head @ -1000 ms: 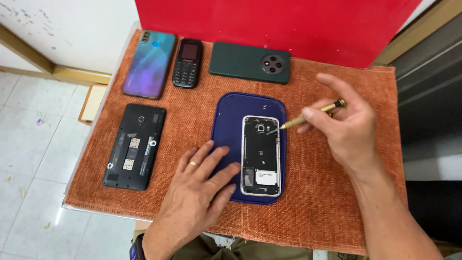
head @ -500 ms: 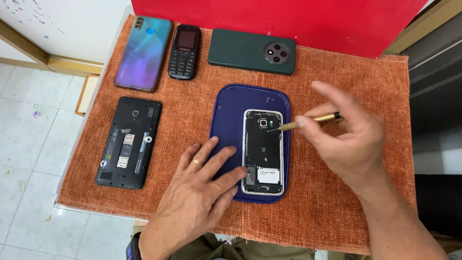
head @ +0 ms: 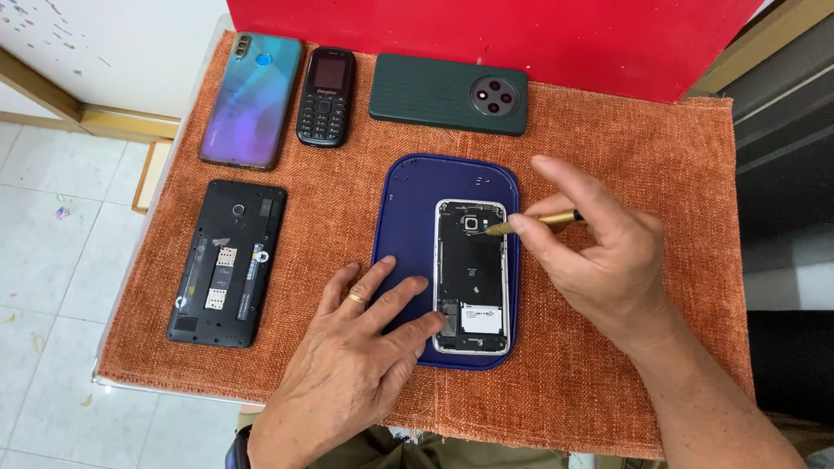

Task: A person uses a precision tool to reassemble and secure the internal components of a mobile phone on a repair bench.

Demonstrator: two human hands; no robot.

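1. An opened white-framed smartphone with its black insides bared (head: 470,276) lies on a dark blue rubber work mat (head: 408,217), centre frame.
2. The left hand (head: 352,365), fingers spread flat and holding nothing, presses the mat at the phone's lower left corner.
3. The right hand (head: 608,252), right of the phone, pinches a slim brass-coloured screwdriver (head: 534,222), tip at the phone's upper right edge.

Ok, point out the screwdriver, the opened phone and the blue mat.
screwdriver (head: 543,221), head view, brass shaft.
opened phone (head: 470,269), head view, middle of its bare back.
blue mat (head: 408,217), head view, bare left part.
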